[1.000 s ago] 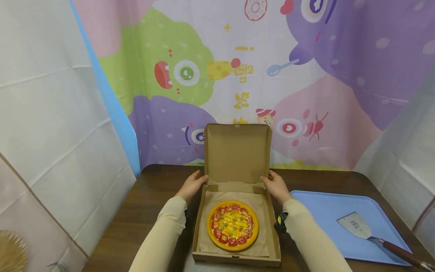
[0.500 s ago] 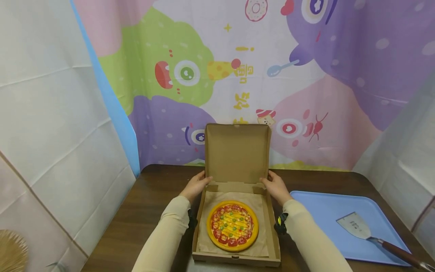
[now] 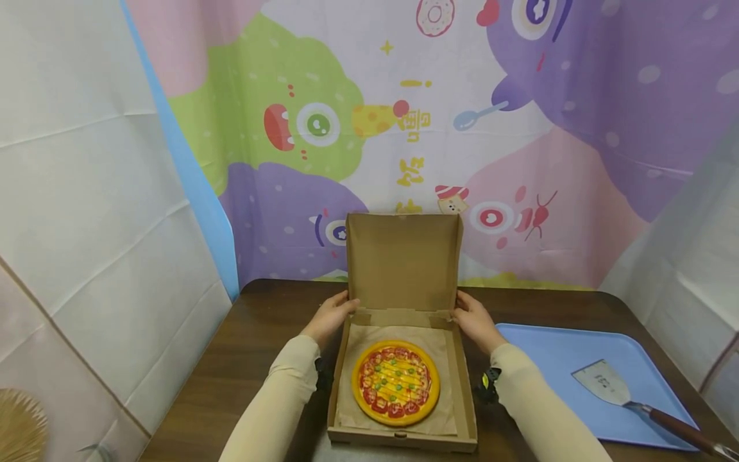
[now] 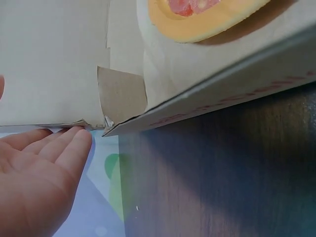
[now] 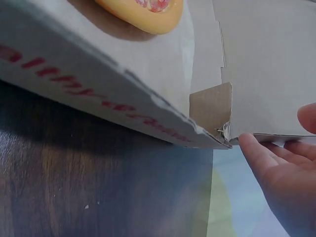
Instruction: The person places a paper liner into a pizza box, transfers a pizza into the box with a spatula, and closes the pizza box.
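A cardboard pizza box stands on the table with its lid raised almost upright. Inside, a toy-like pizza with a yellow rim and red and green toppings lies on brown paper. My left hand is at the lid's lower left side; its fairly straight fingers touch the edge from outside. At the lower right side is my right hand, with extended fingers against the outer edge. The right thumb appears apart from the lid's inner face.
To the right lies a blue tray. A spatula with a brown handle rests across it, the handle reaching past the tray's edge. Behind the dark wooden table hangs a cartoon-printed curtain. A straw-coloured woven thing shows at lower left.
Over the last second my left hand came slightly inward against the lid. My right hand then shifted a little outward, its thumb withdrawing from the lid's inner side. The lid's top dropped slightly.
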### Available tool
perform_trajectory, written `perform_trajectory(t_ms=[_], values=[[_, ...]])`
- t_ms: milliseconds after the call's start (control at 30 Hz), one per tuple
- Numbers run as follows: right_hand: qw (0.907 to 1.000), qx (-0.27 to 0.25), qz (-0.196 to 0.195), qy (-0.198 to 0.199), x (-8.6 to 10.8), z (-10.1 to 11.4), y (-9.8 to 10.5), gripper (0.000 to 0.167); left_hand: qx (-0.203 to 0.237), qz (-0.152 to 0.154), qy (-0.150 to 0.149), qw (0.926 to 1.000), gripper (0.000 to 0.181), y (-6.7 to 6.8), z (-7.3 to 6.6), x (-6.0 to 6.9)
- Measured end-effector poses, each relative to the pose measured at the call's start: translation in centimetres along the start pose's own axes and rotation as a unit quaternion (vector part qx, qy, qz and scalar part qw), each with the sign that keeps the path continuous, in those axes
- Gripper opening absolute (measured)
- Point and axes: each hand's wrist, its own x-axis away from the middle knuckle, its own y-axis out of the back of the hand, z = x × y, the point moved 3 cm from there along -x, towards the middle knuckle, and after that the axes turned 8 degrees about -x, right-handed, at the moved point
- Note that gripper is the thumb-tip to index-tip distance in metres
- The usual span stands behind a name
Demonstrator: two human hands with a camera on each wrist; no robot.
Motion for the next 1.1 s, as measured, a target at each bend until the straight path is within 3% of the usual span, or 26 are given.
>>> perform_trajectory(t_ms=[133, 200, 300, 333, 400, 433, 467, 567, 867, 1100], values=[[1.0, -0.001, 0.005, 0.001, 0.5, 0.1, 0.2, 0.064, 0.036, 0.014, -0.026, 0.9989, 0.066, 0.2, 0.3, -0.3], [1.0, -0.002, 0.009, 0.0, 0.8, 0.3, 0.4, 0.064, 0.073, 0.027, -0.062, 0.995, 0.067, 0.4, 2.5, -2.1], [0.9997, -0.017, 0.02, -0.002, 1.2, 0.4, 0.5, 0.062, 0.102, 0.041, -0.079, 0.9908, 0.068, 0.6, 3.6, -2.5], [0.9995, -0.021, 0.025, -0.002, 1.4, 0.5, 0.5, 0.062, 0.11, 0.043, -0.072, 0.9904, 0.068, 0.5, 3.9, -2.7], [0.9991, -0.029, 0.033, -0.002, 1.7, 0.5, 0.6, 0.06, 0.114, 0.044, -0.065, 0.9904, 0.069, 0.6, 3.4, -1.9], [0.9989, -0.031, 0.036, 0.0, 1.8, 0.5, 0.6, 0.06, 0.103, 0.034, -0.042, 0.9932, 0.068, 0.5, 2.2, -0.6], [0.9986, -0.032, 0.041, 0.002, 2.0, 0.5, 0.6, 0.059, 0.096, 0.033, -0.043, 0.9939, 0.067, 0.5, 1.8, 0.0], [0.9981, -0.034, 0.05, 0.007, 2.4, 0.4, 0.7, 0.058, 0.09, 0.027, -0.032, 0.9951, 0.065, 0.6, 1.1, 1.0], [0.9969, -0.052, 0.059, -0.003, 3.5, 0.1, 1.1, 0.054, 0.081, 0.031, -0.031, 0.9958, 0.068, 0.5, 1.5, 1.8], [0.9974, -0.038, 0.06, -0.007, 4.3, -0.3, 1.2, 0.056, 0.107, 0.034, -0.029, 0.9932, 0.064, 0.2, 1.9, 2.6]])
